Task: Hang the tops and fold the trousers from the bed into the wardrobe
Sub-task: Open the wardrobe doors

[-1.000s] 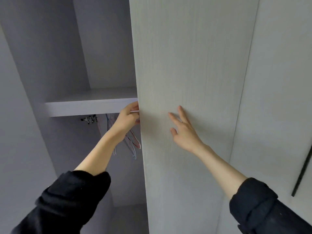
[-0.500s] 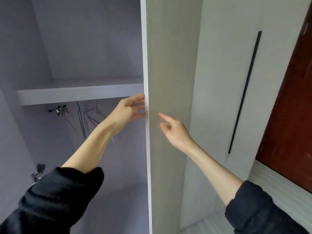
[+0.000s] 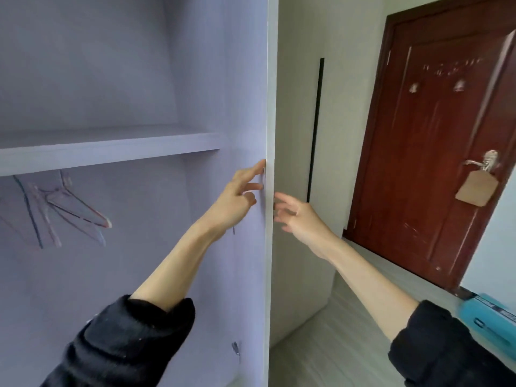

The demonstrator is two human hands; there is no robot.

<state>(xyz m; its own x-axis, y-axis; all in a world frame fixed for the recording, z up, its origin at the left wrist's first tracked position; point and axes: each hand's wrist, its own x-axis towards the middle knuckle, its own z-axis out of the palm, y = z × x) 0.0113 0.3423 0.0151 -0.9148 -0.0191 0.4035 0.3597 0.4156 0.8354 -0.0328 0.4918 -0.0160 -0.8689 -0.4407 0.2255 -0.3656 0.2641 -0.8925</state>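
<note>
The pale wardrobe stands open, its door (image 3: 245, 113) swung wide so I see the door's inner face and thin front edge. My left hand (image 3: 237, 196) rests on that inner face, fingertips at the edge, fingers apart. Just beyond the edge my right hand (image 3: 298, 216) hovers with spread fingers, holding nothing. Inside, a shelf (image 3: 106, 152) spans the wardrobe, and several bare wire hangers (image 3: 69, 213) hang under it at the left. No clothes or bed are in view.
A closed wardrobe door with a long black handle (image 3: 315, 127) is right of the open one. A dark red room door (image 3: 435, 152) with a tag on its handle stands beyond. A teal object (image 3: 488, 317) lies at the right on the grey wood floor (image 3: 335, 344).
The wardrobe door has swung further open to the right, uncovering the shelf and interior. My right hand has come off the door's outer face; my view has turned right toward the red door.
</note>
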